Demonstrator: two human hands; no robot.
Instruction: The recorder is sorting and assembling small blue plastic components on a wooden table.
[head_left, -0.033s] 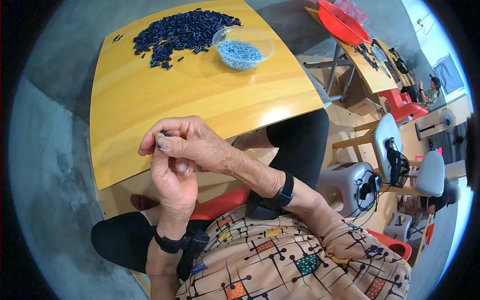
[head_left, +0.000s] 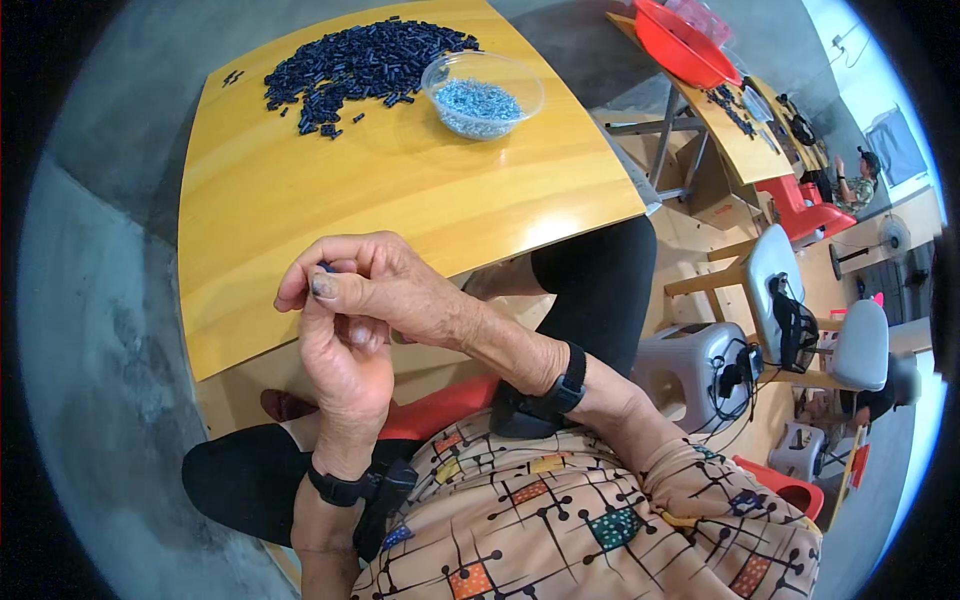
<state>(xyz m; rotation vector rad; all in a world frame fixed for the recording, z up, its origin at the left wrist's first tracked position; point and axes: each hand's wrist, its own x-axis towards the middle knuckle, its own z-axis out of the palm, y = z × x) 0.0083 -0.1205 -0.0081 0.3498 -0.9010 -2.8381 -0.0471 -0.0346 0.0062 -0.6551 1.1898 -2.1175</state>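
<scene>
Both my hands meet over the near edge of the yellow table (head_left: pixel 270 210). My right hand (head_left: pixel 400 295) is closed, its thumb pressed toward the fingers on a small dark blue piece (head_left: pixel 326 267) that barely shows. My left hand (head_left: pixel 347 375) is raised just below, fingers curled up against the right thumb and fingers; whether it also grips the piece is hidden. At the far side of the table lies a heap of small dark blue tube-shaped pieces (head_left: pixel 365 60). Beside it stands a clear round bowl (head_left: pixel 530 95) with many tiny light blue, shiny pieces (head_left: pixel 480 102).
A few dark pieces (head_left: pixel 232 77) lie apart at the table's far left. To the right are another table (head_left: pixel 735 145) with a red basin (head_left: pixel 680 50), a grey stool (head_left: pixel 690 370) with cables, and padded chairs (head_left: pixel 775 285). Two people are farther off. A grey wall (head_left: pixel 100 330) stands left.
</scene>
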